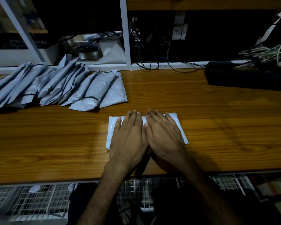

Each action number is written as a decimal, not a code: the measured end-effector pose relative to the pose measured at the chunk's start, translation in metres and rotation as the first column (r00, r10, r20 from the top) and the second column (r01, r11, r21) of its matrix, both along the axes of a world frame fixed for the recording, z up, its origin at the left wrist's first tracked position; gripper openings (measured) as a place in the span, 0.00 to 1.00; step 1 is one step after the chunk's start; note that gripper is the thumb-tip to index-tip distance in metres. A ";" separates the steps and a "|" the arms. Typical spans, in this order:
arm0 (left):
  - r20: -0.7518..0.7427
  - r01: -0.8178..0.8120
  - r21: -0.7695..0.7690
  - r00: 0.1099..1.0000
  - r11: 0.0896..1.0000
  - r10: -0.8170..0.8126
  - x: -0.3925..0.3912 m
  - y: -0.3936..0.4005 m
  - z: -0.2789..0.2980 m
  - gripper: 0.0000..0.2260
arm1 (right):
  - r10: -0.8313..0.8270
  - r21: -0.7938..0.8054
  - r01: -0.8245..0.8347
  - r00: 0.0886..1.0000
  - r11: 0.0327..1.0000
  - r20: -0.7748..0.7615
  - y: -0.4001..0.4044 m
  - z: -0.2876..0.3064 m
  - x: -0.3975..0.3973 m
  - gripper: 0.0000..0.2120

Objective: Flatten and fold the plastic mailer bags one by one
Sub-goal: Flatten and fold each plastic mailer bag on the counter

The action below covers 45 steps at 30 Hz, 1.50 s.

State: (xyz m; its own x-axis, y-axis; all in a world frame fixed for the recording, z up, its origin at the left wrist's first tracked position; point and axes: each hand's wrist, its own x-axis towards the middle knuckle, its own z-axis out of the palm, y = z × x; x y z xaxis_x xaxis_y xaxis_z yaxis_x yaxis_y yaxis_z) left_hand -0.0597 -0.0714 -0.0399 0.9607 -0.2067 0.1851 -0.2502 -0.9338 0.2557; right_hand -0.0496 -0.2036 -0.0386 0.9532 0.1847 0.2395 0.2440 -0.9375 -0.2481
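Pressing one white mailer bag point(180, 127) flat on the surface point(55, 140), my left grip point(128, 140) and right grip point(164, 137) lie open, holding nothing; the folded bags point(81, 90) beside overlap too much to count.

Showing a wood-grain desk point(201, 127) lying under dim light, white shelf posts point(126, 30) standing behind, wire mesh panels point(39, 200) running below the desk edge.

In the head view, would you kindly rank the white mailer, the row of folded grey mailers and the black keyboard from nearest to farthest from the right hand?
1. White mailer: directly under the right hand.
2. Black keyboard: far right, at the back.
3. Row of folded grey mailers: far left, beyond the left hand.
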 end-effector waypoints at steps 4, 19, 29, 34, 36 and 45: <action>0.000 -0.009 0.015 1.000 1.000 0.009 -0.001 0.000 0.000 0.36 | -0.002 -0.018 0.002 1.000 1.000 -0.013 0.000 0.002 -0.001 0.40; -0.072 -0.110 0.032 0.991 0.993 0.112 -0.002 -0.001 0.003 0.33 | -0.029 0.006 0.030 0.996 1.000 -0.081 -0.004 0.007 0.002 0.35; -0.075 -0.194 0.034 0.978 0.980 0.196 -0.003 -0.001 0.004 0.38 | -0.069 0.019 0.071 0.992 0.997 -0.104 -0.010 0.006 0.002 0.39; -0.071 -0.232 0.025 0.970 0.972 0.233 -0.004 0.001 0.003 0.40 | -0.108 0.009 0.110 0.986 0.994 -0.125 -0.015 0.003 0.003 0.37; -0.063 -0.245 0.030 0.967 0.969 0.247 -0.005 0.002 0.003 0.41 | -0.116 0.013 0.118 0.985 0.993 -0.126 -0.017 0.001 0.003 0.38; -0.043 -0.212 0.104 0.975 0.972 0.217 -0.008 0.019 0.000 0.41 | -0.150 0.024 0.154 0.983 0.988 -0.107 -0.034 0.001 -0.007 0.37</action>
